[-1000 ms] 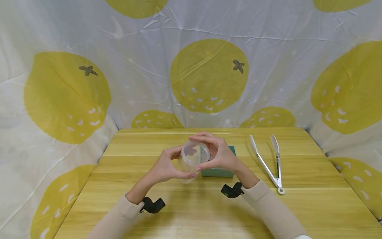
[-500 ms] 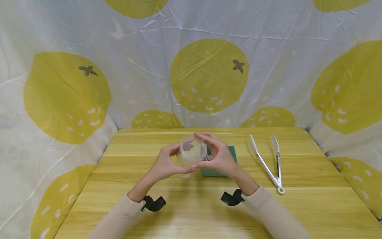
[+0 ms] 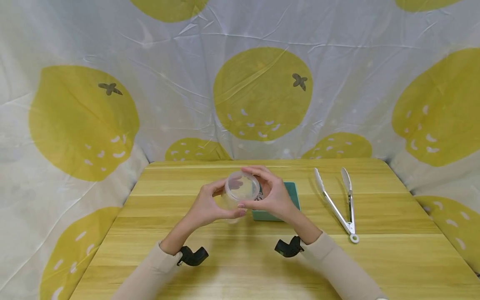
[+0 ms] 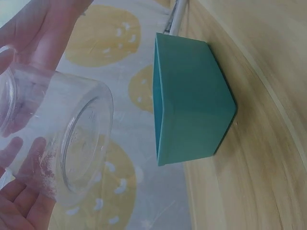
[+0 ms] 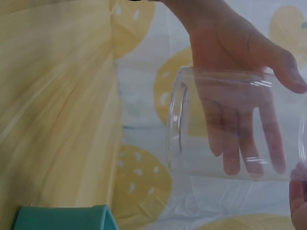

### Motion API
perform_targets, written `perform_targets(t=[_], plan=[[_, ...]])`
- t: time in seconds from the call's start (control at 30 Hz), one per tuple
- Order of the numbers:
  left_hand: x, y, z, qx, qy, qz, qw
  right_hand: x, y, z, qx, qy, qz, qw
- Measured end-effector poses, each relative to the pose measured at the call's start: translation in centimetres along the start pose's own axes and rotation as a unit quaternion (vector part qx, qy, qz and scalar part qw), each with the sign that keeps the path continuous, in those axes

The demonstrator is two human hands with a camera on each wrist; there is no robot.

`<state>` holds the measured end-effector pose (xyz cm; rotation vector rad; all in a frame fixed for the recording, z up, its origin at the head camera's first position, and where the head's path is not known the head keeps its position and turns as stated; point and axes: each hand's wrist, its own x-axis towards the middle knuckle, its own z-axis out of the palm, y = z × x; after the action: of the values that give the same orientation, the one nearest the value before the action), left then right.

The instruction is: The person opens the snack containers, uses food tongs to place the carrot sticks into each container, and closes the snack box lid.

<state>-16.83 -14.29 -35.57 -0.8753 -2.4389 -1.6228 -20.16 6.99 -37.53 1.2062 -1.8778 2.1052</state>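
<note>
The left grip [image 3: 208, 204] curls round the side of a clear jar [image 3: 240, 187], thumb and fingers parted by its width, while the right grip [image 3: 275, 193] spans the rim; the jar hangs between them, above the bench [image 3: 240, 271]. Whether it is capped cannot be made out. The smooth wall could slip if either grip pinches too lightly or twists unevenly, and a fall could knock the green box [image 3: 268, 216] below the right grip; the tongs [image 3: 337, 210] lie well right of it
</note>
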Motion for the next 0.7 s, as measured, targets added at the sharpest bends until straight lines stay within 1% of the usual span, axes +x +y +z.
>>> perform_targets(t=[0.1, 0.2, 0.27, 0.37, 0.5, 0.63, 0.7], plan=[[0.0, -1.2, 0.1, -0.012, -0.015, 0.006, 0.9998, 0.3, -0.2, -0.5, 0.021, -0.032, -0.005, 0.9992], [0.0, -2.7, 0.2, -0.029, -0.036, 0.008, 0.9989, 0.5, -0.2, -1.1, 0.050, -0.070, -0.011, 0.9962], [-0.1, -2.8, 0.1, -0.037, -0.049, 0.013, 0.9980, 0.8, -0.1, -1.4, 0.063, -0.092, -0.016, 0.9936], [-0.2, -2.7, 0.1, -0.045, -0.060, 0.020, 0.9970, 1.0, -0.1, -1.7, 0.069, -0.114, -0.022, 0.9909], [-0.3, -2.8, 0.0, -0.050, -0.063, 0.027, 0.9964, 1.1, -0.1, -1.7, 0.072, -0.123, -0.027, 0.9894], [-0.1, -2.9, 0.0, -0.050, -0.056, 0.028, 0.9968, 0.9, -0.3, -1.4, 0.065, -0.112, -0.038, 0.9909], [0.0, -2.9, 0.0, -0.047, -0.052, 0.029, 0.9971, 0.7, -0.4, -1.3, 0.056, -0.099, -0.039, 0.9928]])
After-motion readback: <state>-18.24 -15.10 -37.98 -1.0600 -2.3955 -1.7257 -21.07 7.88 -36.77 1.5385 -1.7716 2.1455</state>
